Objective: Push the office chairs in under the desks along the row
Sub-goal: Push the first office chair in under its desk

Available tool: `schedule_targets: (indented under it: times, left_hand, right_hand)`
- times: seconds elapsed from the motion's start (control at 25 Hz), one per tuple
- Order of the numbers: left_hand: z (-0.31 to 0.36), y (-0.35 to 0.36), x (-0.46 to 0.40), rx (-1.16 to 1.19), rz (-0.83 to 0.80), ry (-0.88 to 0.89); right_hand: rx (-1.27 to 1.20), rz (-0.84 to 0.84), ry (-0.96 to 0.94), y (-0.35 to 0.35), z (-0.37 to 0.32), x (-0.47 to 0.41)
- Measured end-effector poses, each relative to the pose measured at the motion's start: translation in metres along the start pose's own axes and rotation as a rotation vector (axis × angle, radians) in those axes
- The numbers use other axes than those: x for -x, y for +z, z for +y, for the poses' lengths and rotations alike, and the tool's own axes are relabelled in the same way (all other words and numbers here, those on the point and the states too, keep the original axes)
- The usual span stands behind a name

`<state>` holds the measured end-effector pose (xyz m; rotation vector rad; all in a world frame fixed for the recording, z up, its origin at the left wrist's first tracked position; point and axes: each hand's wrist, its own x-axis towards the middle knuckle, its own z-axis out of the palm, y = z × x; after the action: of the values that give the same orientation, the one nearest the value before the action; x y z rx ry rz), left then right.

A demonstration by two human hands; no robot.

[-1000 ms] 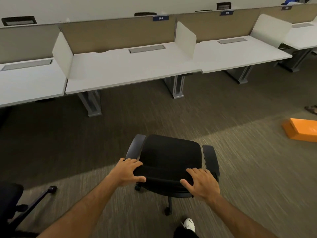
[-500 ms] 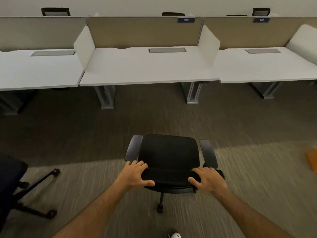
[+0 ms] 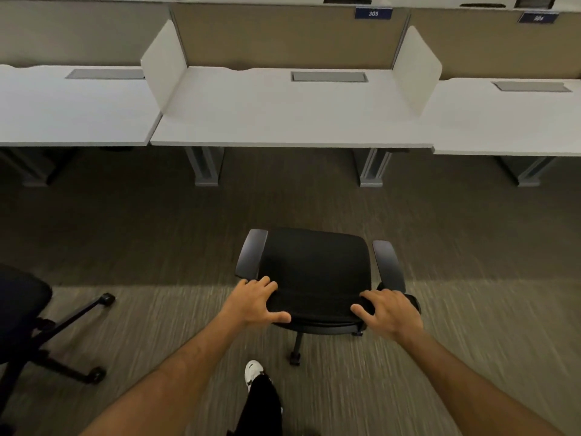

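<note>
A black office chair point(image 3: 314, 262) with grey armrests stands on the carpet in front of me, its seat facing the desks. My left hand point(image 3: 254, 302) grips the left end of the backrest top, and my right hand point(image 3: 388, 311) grips the right end. Straight ahead is the white desk point(image 3: 283, 121) labelled 305, with open floor between its two grey legs. The chair is still well short of the desk's front edge. The chair's base is mostly hidden under the seat.
A second black office chair point(image 3: 22, 313) with a star base stands at the left edge. More white desks point(image 3: 63, 111) flank the middle one, split by white dividers point(image 3: 162, 67). My white shoe point(image 3: 254, 371) steps on the carpet below the chair.
The chair has rolled forward and lined up with desk 305, which is now nearer and centred. Both hands kept their grip on the backrest. The orange object at the right has left view.
</note>
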<state>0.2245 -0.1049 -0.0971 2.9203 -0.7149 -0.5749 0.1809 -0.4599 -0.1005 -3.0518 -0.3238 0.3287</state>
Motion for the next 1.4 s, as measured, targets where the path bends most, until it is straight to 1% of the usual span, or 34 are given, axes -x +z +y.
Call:
schedule_targets:
  times: [0.2,0.44,0.52,0.6,0.8,0.96,1.16,1.4]
  left_hand:
    - [-0.033,-0.026,-0.068,0.01,0.03,0.017]
    - [-0.081,-0.061,-0.14,0.02,0.012,0.021]
    - [-0.094,-0.069,-0.162,0.017,0.0,0.02]
    - [-0.104,-0.075,-0.182,0.01,-0.002,0.007]
    - [-0.125,-0.096,-0.232,0.017,0.05,-0.016]
    - [-0.138,-0.113,-0.27,0.037,0.092,-0.087]
    - [-0.154,-0.137,-0.317,0.032,0.08,-0.155]
    - [-0.169,-0.154,-0.356,0.078,0.048,-0.227]
  right_hand:
    - [0.008,0.008,0.026,-0.015,0.021,-0.076]
    - [-0.013,0.019,0.055,-0.033,0.03,-0.164]
    - [-0.013,-0.002,0.052,-0.041,0.034,-0.192]
    - [-0.012,0.016,0.045,-0.044,0.041,-0.216]
    - [-0.003,-0.011,0.013,-0.059,0.063,-0.285]
    - [-0.027,0.014,0.0,-0.068,0.075,-0.334]
    - [-0.025,0.028,-0.041,-0.084,0.095,-0.397]
    - [-0.03,0.039,-0.053,-0.092,0.106,-0.447]
